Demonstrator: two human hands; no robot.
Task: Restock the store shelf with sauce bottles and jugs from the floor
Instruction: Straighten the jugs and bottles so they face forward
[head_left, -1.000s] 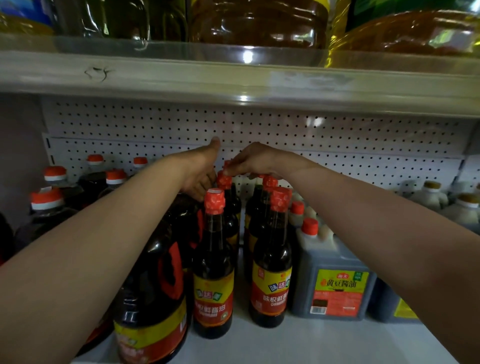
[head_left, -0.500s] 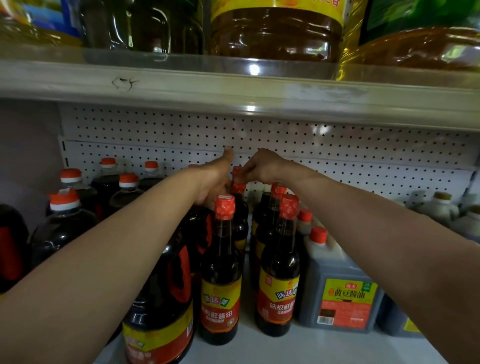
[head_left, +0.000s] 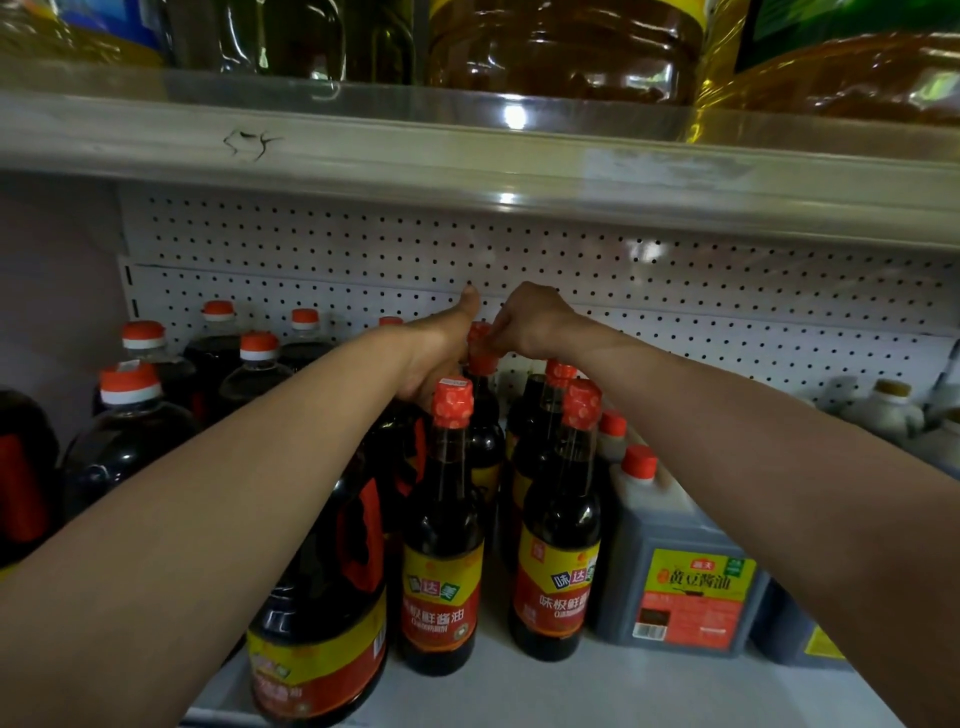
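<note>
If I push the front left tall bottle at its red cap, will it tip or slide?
The bottle looks tall with a narrow base, so it probably tips. It seems full of dark sauce, so likely heavy. The jug close on its left may stop a fall that way.

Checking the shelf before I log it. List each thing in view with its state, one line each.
Left hand: thumb up, fingers curled round a dark bottle's neck.
Right hand: pinching the back bottle's red cap.
Front left bottle: upright, capped, untouched.
Front right bottle: upright, capped, untouched.
Square jug: upright, capped, label forward.
Big jug: upright, partly hidden by the left arm.
Upper shelf: loaded with oil jugs.
</note>
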